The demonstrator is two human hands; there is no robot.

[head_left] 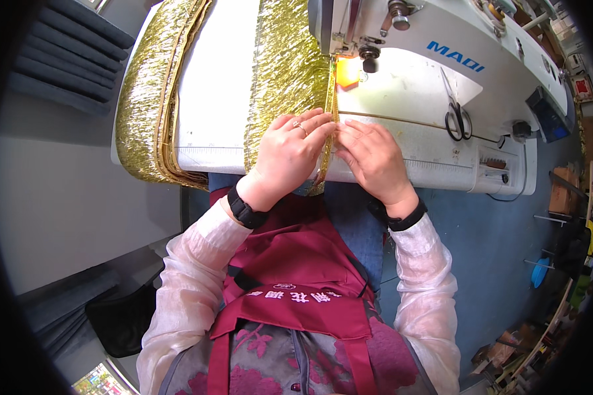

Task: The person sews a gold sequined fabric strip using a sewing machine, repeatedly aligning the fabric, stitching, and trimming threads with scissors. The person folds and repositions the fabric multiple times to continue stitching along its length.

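Note:
A strip of shiny gold fringed fabric (280,85) lies on the white table of a sewing machine, its right edge running up to the needle area (335,54). Along that edge runs a narrow gold sequin-like trim (321,170), which hangs over the table's front edge. My left hand (288,150) presses its fingers on the fabric and trim from the left, a ring on one finger. Fingertips of my right hand (373,158) pinch the trim's right side, nearly meeting the left ones. An orange-yellow piece (350,72) sits just right of the needle; what it is I cannot make out.
The white sewing machine (402,39) arches over the back right. Black-handled scissors (457,124) lie on its table (428,145). A thick folded stack of gold fringe (145,105) drapes over the table's left end. Dark grey pleated cloth (69,59) is at far left.

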